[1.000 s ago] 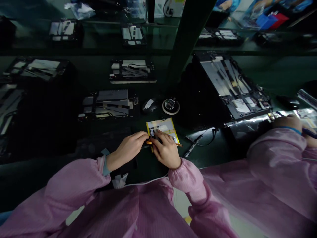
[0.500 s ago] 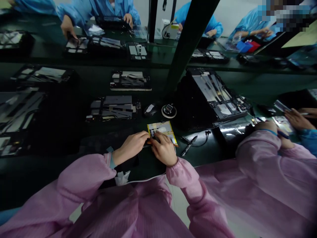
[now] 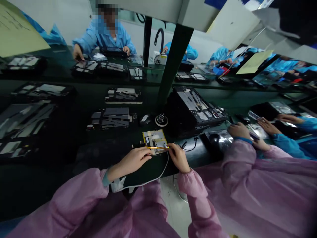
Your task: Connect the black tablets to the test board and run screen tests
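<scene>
A flat grey panel with yellow edges [image 3: 158, 136] lies on the dark bench in front of me. Across its near side runs a thin orange strip [image 3: 158, 148], like a flex cable. The fingers of my right hand [image 3: 180, 158] are closed on the strip's right end. My left hand [image 3: 132, 162] rests low over the bench by the strip's left end, fingers stretched and thumb apart. Whether its fingertips press on the strip, I cannot tell. A white cable [image 3: 163, 170] curves from the panel's near right corner toward the bench edge.
Beyond the panel sit a black mouse [image 3: 145, 119] and a round stand with a small device [image 3: 161, 119]. A tall stack of tablet-like units [image 3: 198, 109] stands right of them, more units [image 3: 110, 118] left. A co-worker's hand [image 3: 239, 131] is at right.
The view has tilted up. Both hands have come off the panel's middle toward its near side and moved apart, my right hand to the right. The orange strip now shows stretched between them.
</scene>
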The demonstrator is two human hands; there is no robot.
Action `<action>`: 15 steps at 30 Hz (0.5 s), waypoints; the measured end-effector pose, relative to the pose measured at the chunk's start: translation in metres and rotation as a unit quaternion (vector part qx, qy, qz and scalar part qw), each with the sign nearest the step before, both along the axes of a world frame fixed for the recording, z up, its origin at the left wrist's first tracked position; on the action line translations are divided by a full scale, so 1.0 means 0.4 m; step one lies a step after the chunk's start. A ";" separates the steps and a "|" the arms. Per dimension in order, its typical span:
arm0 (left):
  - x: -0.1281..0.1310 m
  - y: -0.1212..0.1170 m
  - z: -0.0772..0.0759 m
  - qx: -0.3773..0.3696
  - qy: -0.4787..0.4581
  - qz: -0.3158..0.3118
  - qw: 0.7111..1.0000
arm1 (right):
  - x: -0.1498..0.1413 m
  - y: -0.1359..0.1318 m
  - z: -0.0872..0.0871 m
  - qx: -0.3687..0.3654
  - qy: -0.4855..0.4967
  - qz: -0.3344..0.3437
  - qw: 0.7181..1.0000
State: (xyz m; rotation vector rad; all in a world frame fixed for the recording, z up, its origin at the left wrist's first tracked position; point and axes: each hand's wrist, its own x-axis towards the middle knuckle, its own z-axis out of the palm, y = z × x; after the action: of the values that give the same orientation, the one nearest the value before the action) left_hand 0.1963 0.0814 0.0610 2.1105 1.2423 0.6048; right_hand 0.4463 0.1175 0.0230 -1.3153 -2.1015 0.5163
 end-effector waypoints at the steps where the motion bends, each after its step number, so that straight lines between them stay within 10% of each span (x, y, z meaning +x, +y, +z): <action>1: 0.007 0.003 0.013 -0.014 -0.045 -0.017 0.999 | -0.006 0.003 0.007 -0.037 0.042 0.015 0.998; 7: 0.012 -0.002 0.054 -0.064 -0.151 -0.062 0.984 | -0.049 0.018 0.055 -0.231 0.225 0.162 0.932; 15: -0.042 -0.033 0.049 -0.188 -0.290 0.076 0.935 | -0.155 0.017 0.068 -0.217 0.263 0.204 0.918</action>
State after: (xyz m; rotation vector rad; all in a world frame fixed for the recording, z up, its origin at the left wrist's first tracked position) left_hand 0.1793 0.0682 0.0804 1.3855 1.0719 0.8974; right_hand 0.3844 0.1245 0.0501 -0.8003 -1.8427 1.4141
